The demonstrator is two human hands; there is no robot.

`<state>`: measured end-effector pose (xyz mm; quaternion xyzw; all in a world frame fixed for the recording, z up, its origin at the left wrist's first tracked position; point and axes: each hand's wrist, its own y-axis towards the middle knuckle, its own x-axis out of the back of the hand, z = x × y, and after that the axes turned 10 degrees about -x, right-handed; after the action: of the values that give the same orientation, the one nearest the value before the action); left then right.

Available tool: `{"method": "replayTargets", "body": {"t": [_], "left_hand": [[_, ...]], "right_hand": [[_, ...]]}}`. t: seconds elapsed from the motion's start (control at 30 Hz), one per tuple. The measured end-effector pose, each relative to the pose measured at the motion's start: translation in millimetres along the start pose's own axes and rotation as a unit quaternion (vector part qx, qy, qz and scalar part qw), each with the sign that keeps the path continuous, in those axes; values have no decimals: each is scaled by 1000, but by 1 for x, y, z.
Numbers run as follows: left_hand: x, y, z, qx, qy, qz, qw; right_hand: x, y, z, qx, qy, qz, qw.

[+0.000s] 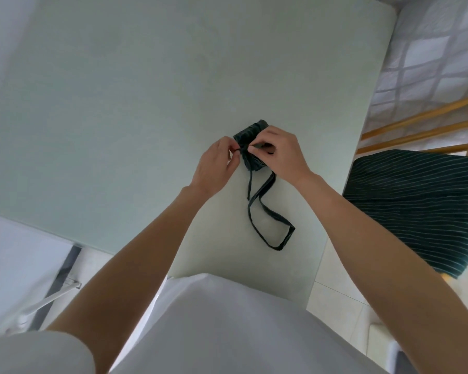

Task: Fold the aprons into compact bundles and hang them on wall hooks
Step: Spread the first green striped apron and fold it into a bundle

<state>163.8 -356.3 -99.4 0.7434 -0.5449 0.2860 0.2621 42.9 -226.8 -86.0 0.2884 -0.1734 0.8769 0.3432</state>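
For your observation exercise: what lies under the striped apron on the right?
The striped apron drapes over a wooden chair; only its back rails and a corner show. The seat is covered.

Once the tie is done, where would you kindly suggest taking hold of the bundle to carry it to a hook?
Probably by the strap loop, from the near side. It trails off the bundle toward the person, lying open and free on the table, while both hands, left hand and right hand, crowd the bundle itself.
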Motion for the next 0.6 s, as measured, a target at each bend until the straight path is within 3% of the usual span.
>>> {"method": "replayTargets", "body": {"t": [0.13, 0.3, 0.47, 0.6], "left_hand": [[9, 3, 10, 24, 13, 1, 1000], [18, -3, 14, -24, 104, 96, 990], [22, -4, 19, 20, 117, 104, 987], [19, -6, 25, 46, 137, 106, 984]], "right_hand": [[-5, 5, 8, -79, 11, -15, 997], [-14, 8, 9, -152, 9, 1, 988], [-17, 9, 11, -209, 1, -12, 978], [-19, 11, 12, -266, 95, -55, 958]]}}
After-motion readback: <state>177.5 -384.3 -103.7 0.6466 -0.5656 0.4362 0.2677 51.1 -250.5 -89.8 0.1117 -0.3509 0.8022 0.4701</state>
